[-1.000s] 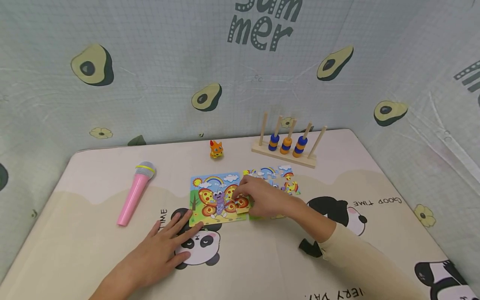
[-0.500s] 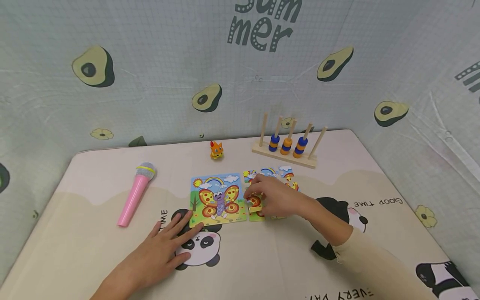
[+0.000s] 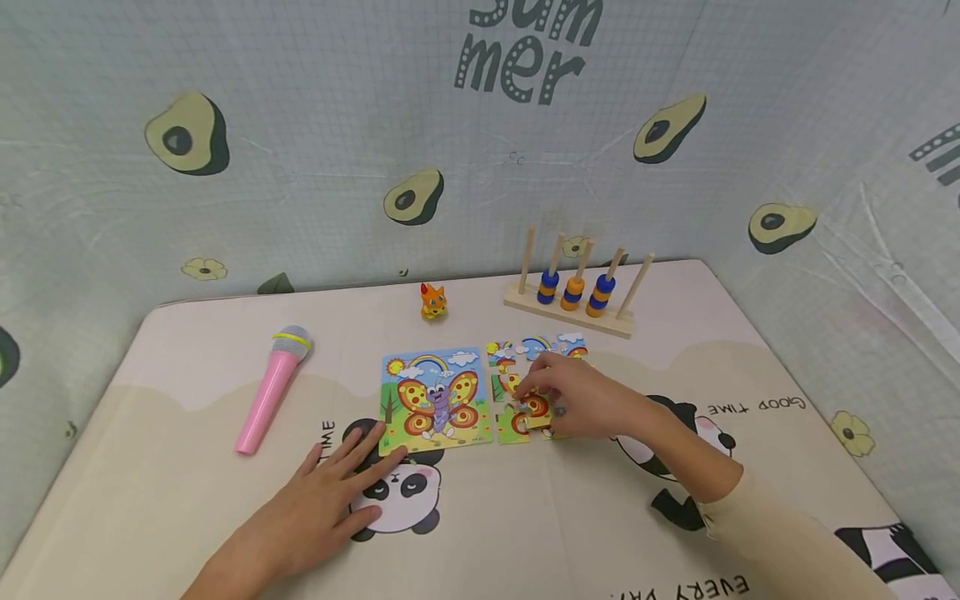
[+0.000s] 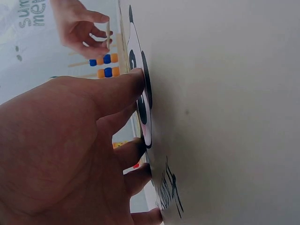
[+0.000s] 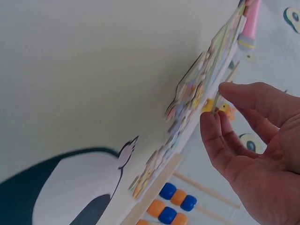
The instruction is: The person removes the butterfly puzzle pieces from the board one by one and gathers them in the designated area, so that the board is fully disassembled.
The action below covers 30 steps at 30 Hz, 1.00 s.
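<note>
My right hand (image 3: 579,398) pinches a puzzle piece (image 3: 537,410) with a red-and-orange spiral, held above the loose pieces. In the right wrist view the piece (image 5: 227,84) appears edge-on between thumb and fingers. Under and around this hand lie loose puzzle pieces (image 3: 512,427), some hidden by it. Left of them is the butterfly picture board (image 3: 437,398), whole and flat. My left hand (image 3: 318,504) rests on the tablecloth with fingers spread, two fingertips at the board's lower left edge. Seen from the left wrist, the left hand (image 4: 79,140) holds nothing.
A pink toy microphone (image 3: 273,387) lies on the left of the table. Behind the board stands a small orange fox figure (image 3: 432,301). The wooden peg rack (image 3: 567,312) with blue and orange beads is at the back right. A patterned curtain (image 3: 322,142) hangs behind the table.
My right hand has moved right with the spiral piece, from over the butterfly board to above the loose pieces. The left hand stays put.
</note>
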Tool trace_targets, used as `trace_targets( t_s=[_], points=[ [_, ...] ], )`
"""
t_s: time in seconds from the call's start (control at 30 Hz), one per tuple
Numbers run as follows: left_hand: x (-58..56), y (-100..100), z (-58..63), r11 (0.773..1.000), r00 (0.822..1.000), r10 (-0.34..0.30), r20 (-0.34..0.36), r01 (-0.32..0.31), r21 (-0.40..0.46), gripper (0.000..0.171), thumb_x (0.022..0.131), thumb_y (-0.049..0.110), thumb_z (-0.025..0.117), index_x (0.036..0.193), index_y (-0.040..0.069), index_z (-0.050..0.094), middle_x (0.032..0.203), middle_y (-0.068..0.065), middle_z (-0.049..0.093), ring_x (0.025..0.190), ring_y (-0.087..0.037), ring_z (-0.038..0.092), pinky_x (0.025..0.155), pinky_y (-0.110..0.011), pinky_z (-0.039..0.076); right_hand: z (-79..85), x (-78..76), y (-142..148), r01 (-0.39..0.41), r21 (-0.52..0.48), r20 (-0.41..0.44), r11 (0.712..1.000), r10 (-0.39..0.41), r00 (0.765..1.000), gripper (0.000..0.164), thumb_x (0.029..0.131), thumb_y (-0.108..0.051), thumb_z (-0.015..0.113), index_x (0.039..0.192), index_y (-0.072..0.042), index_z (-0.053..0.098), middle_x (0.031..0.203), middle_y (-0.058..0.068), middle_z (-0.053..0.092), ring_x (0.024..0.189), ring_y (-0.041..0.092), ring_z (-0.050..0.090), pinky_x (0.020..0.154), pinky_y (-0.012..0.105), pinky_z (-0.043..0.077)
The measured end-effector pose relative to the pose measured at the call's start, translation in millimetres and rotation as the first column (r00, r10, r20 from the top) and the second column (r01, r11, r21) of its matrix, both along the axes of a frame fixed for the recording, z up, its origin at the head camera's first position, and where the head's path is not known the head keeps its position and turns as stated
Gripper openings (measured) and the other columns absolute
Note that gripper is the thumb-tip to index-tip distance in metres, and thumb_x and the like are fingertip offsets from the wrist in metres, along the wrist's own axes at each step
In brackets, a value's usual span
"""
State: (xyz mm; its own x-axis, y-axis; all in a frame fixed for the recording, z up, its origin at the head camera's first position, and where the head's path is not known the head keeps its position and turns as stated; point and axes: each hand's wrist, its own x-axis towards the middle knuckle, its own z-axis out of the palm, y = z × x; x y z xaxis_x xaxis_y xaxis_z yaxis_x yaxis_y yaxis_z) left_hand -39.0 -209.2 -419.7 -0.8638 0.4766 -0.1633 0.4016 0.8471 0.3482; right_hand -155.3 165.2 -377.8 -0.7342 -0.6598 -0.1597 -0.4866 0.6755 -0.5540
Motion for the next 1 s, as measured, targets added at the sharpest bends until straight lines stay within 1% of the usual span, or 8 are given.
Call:
trace_targets(
  t_s=[0.1,0.17,0.27,0.4,0.5,0.63,0.83,1.0],
  points=[
    [0.0,0,0.9,1.000,1.000,-0.002,-0.001,0.002,-0.003,0.065,0.100,0.045,0.065,0.160,0.039,0.040,0.174,-0.005,0.025,0.157,-0.042,0.030,0.117,-0.077,0.024,-0.8,-0.5,9,-0.001,-0.007,-0.004,1.000,0.001,1.000,0.052,0.077,0.011,0.073,0.121,-0.017,0.075,0.119,-0.002,0.060,0.107,0.016,0.062,0.093,0.034,0.059],
    [-0.4,0,1.4,1.000,1.000,0.001,0.002,-0.001,-0.007,0.065,0.100,0.045,0.065,0.160,0.039,0.040,0.174,-0.005,0.025,0.157,-0.042,0.030,0.117,-0.077,0.024,-0.9,-0.5,14,0.000,-0.009,-0.005,1.000,0.000,1.000,0.052,0.076,0.012,0.072,0.120,-0.017,0.075,0.119,-0.002,0.061,0.109,0.017,0.061,0.093,0.035,0.059],
    [-1.1,0,1.5,1.000,1.000,0.008,0.015,-0.008,-0.014,0.066,0.100,0.045,0.066,0.160,0.038,0.040,0.174,-0.004,0.024,0.157,-0.041,0.029,0.118,-0.077,0.023,-0.7,0.6,21,0.005,-0.013,0.002,1.000,-0.005,1.000,0.050,0.077,0.011,0.075,0.119,-0.015,0.075,0.117,-0.002,0.061,0.110,0.018,0.060,0.094,0.037,0.060],
    [-1.3,0,1.6,1.000,1.000,0.004,0.022,-0.003,-0.014,0.066,0.100,0.047,0.065,0.160,0.038,0.041,0.174,-0.005,0.024,0.157,-0.042,0.029,0.117,-0.077,0.023,-2.0,2.9,31,0.018,-0.004,0.011,1.000,-0.018,1.000,0.047,0.078,0.009,0.078,0.118,-0.015,0.075,0.117,0.000,0.062,0.108,0.019,0.061,0.094,0.035,0.060],
    [-0.7,1,2.0,1.000,1.000,-0.002,0.021,0.002,-0.008,0.065,0.100,0.047,0.065,0.160,0.038,0.041,0.174,-0.005,0.024,0.156,-0.043,0.029,0.117,-0.078,0.023,-4.1,4.6,38,0.031,0.017,0.010,0.999,-0.032,0.999,0.049,0.078,0.011,0.077,0.120,-0.015,0.074,0.118,0.000,0.062,0.108,0.018,0.062,0.093,0.034,0.060],
    [-0.4,1,2.1,1.000,1.000,-0.003,0.014,0.003,-0.007,0.066,0.100,0.047,0.065,0.160,0.038,0.041,0.174,-0.005,0.024,0.156,-0.042,0.030,0.117,-0.077,0.023,-5.0,6.8,47,0.062,0.040,0.001,0.997,-0.062,0.998,0.054,0.076,0.013,0.073,0.121,-0.015,0.074,0.119,-0.001,0.062,0.106,0.017,0.061,0.092,0.035,0.060],
    [-0.8,0,2.0,1.000,1.000,-0.002,0.007,0.002,-0.012,0.066,0.100,0.047,0.065,0.160,0.038,0.040,0.174,-0.005,0.025,0.157,-0.042,0.029,0.117,-0.077,0.024,-6.4,8.8,59,0.061,0.022,-0.017,0.998,-0.061,0.998,0.051,0.075,0.013,0.073,0.118,-0.015,0.074,0.120,0.001,0.062,0.103,0.017,0.061,0.089,0.034,0.060],
    [-1.0,0,2.2,1.000,1.000,-0.004,0.019,0.004,-0.002,0.065,0.100,0.048,0.065,0.160,0.038,0.040,0.174,-0.004,0.024,0.157,-0.042,0.029,0.117,-0.078,0.023,-9.0,8.7,65,0.064,0.018,-0.023,0.998,-0.064,0.998,0.049,0.075,0.013,0.074,0.116,-0.014,0.073,0.117,0.001,0.062,0.101,0.017,0.060,0.088,0.034,0.061]
  ],
)
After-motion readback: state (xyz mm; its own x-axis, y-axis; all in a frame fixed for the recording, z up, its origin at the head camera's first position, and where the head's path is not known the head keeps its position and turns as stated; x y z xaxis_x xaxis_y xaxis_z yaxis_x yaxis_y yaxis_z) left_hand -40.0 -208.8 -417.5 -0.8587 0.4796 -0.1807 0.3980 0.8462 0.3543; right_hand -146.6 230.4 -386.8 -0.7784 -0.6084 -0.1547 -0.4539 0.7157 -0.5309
